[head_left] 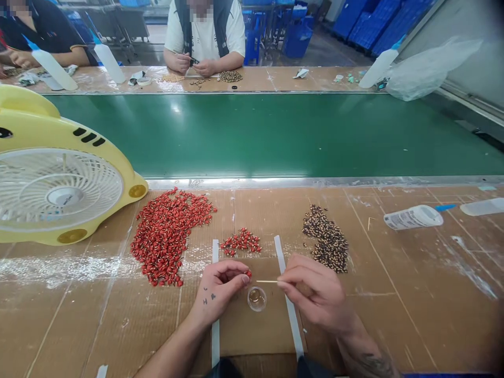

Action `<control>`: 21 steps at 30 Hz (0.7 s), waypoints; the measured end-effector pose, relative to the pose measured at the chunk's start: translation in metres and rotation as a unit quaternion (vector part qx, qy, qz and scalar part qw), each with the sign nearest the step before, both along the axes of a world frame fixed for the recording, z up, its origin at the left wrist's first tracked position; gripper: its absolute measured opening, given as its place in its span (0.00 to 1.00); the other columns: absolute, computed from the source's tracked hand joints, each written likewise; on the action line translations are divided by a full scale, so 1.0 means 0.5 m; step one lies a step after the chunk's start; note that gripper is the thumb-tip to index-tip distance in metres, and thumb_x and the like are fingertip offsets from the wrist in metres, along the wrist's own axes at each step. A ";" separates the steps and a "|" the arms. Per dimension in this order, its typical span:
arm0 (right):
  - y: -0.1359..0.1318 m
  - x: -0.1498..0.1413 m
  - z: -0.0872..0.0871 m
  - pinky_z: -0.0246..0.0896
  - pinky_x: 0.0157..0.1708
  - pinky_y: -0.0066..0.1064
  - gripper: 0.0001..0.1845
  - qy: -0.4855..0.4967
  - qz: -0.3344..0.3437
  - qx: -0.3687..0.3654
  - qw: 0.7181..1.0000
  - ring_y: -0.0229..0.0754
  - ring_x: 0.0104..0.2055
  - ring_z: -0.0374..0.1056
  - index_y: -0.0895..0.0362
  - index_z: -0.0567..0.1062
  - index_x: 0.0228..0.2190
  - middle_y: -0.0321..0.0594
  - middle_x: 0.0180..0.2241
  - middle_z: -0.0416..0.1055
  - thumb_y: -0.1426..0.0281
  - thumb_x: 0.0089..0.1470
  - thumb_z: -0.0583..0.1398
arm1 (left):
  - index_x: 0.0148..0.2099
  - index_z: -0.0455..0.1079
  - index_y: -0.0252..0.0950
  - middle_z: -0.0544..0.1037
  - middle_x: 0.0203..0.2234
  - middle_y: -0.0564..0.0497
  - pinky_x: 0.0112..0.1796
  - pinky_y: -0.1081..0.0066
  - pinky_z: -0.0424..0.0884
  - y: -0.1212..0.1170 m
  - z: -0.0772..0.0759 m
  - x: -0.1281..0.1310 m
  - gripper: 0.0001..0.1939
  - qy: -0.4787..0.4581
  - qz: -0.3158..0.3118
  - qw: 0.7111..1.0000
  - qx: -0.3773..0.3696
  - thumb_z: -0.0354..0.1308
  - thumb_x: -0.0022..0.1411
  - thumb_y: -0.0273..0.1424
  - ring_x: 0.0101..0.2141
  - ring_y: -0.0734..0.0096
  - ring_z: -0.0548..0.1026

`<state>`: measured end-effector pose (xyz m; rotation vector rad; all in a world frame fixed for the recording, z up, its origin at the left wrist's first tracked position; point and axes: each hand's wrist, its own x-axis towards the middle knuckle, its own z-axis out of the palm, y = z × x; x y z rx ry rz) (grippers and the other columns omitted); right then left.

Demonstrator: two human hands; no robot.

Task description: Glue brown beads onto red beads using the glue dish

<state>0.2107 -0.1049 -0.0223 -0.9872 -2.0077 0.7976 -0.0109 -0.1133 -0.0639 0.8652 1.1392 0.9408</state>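
My left hand (220, 286) is closed in a pinch on a small red piece (248, 273), held just above the cardboard mat. My right hand (315, 291) is closed on a thin wooden stick (266, 281) whose tip points left toward the red piece. Between and just below the two hands sits a small clear round cup (256, 298). A small heap of red pieces (241, 242) lies just beyond my hands. A large heap of red pieces (167, 236) spreads to the left, and a heap of dark pieces (326, 239) lies to the right.
A yellow desk fan (59, 184) stands at the left. Two white strips (289, 304) edge the mat. A white bottle (413, 217) lies on its side at right. A green conveyor belt (275, 134) runs across; beyond it a person (205, 37) works at another bench.
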 end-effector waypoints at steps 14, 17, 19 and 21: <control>0.008 -0.022 -0.008 0.59 0.27 0.32 0.06 0.002 -0.015 -0.003 1.000 0.40 0.26 0.64 0.56 0.75 0.30 0.37 0.24 0.68 0.73 0.60 0.59 | 0.32 0.79 0.34 0.79 0.23 0.52 0.25 0.78 0.68 -0.002 -0.005 -0.001 0.05 0.000 -0.008 1.000 0.003 0.68 0.51 0.30 0.22 0.76 0.73; 0.007 -0.023 -0.011 0.58 0.27 0.32 0.08 0.001 -0.029 -0.009 1.000 0.39 0.26 0.64 0.56 0.75 0.28 0.37 0.23 0.68 0.72 0.60 0.59 | 0.33 0.79 0.34 0.79 0.23 0.51 0.25 0.77 0.69 -0.001 -0.005 -0.002 0.06 -0.003 -0.010 1.000 -0.003 0.68 0.51 0.30 0.23 0.74 0.74; 0.006 -0.020 -0.014 0.58 0.27 0.31 0.09 0.005 -0.037 -0.012 0.999 0.39 0.26 0.64 0.56 0.74 0.28 0.36 0.23 0.68 0.72 0.60 0.59 | 0.33 0.79 0.34 0.79 0.24 0.50 0.26 0.76 0.70 -0.001 -0.005 -0.002 0.06 -0.008 -0.012 1.000 -0.006 0.68 0.51 0.30 0.24 0.73 0.75; 0.005 -0.014 -0.014 0.58 0.27 0.31 0.08 0.015 -0.039 -0.014 0.999 0.39 0.26 0.64 0.56 0.74 0.28 0.37 0.23 0.68 0.73 0.60 0.59 | 0.33 0.78 0.34 0.80 0.24 0.50 0.27 0.76 0.70 -0.002 -0.006 -0.002 0.06 -0.015 -0.011 1.000 -0.006 0.68 0.51 0.30 0.25 0.73 0.75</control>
